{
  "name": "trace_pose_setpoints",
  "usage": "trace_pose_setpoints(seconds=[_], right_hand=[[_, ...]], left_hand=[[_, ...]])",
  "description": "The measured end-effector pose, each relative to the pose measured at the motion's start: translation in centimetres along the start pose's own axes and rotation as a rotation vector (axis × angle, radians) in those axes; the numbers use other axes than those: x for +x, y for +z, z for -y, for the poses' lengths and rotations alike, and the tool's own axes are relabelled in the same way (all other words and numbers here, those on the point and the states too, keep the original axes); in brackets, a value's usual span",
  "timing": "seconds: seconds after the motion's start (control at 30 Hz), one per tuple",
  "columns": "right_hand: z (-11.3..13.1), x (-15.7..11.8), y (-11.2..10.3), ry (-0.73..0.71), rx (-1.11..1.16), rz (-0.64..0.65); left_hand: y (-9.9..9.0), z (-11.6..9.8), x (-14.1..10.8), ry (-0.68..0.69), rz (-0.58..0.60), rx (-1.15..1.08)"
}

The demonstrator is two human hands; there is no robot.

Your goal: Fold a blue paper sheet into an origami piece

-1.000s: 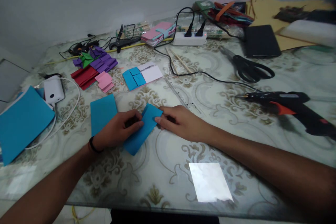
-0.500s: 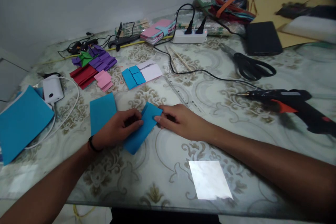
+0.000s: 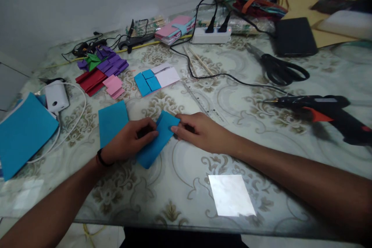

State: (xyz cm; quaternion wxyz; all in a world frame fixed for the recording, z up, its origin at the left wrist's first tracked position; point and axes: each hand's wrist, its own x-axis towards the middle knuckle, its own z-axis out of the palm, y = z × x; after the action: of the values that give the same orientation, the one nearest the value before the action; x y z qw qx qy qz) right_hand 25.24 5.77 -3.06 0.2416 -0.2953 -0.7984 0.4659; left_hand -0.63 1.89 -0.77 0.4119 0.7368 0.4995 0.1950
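Between my two hands is a folded piece of blue paper [image 3: 158,143], slanting up to the right above the patterned table. My left hand [image 3: 132,137] pinches its left edge with thumb and fingers. At the upper right corner, my right hand [image 3: 200,130] grips it between thumb and bent fingers. A second blue paper rectangle [image 3: 112,118] lies flat, partly hidden under my left hand. Beyond the hands sits a folded white and blue paper piece [image 3: 157,80]. Folded pink [image 3: 114,86], red [image 3: 91,81] and purple [image 3: 113,66] papers lie to its left.
On the right are a glue gun [image 3: 322,110], black scissors [image 3: 279,66] and a clear ruler [image 3: 203,102]. A power strip [image 3: 212,35] with trailing black cables stands at the back. Larger blue sheets [image 3: 26,135] and a white device [image 3: 57,96] with a cable lie left.
The view has tilted slightly, so the far objects sit a little higher. Both hands keep their grip on the blue paper, with hardly any movement.
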Motion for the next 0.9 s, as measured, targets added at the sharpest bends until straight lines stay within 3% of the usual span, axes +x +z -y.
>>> trace_pose_setpoints(seconds=[0.9], right_hand=[[-0.06,0.03,0.06,-0.002,-0.005,0.005]], left_hand=[[-0.01,0.11,0.00,0.002,0.005,0.017]])
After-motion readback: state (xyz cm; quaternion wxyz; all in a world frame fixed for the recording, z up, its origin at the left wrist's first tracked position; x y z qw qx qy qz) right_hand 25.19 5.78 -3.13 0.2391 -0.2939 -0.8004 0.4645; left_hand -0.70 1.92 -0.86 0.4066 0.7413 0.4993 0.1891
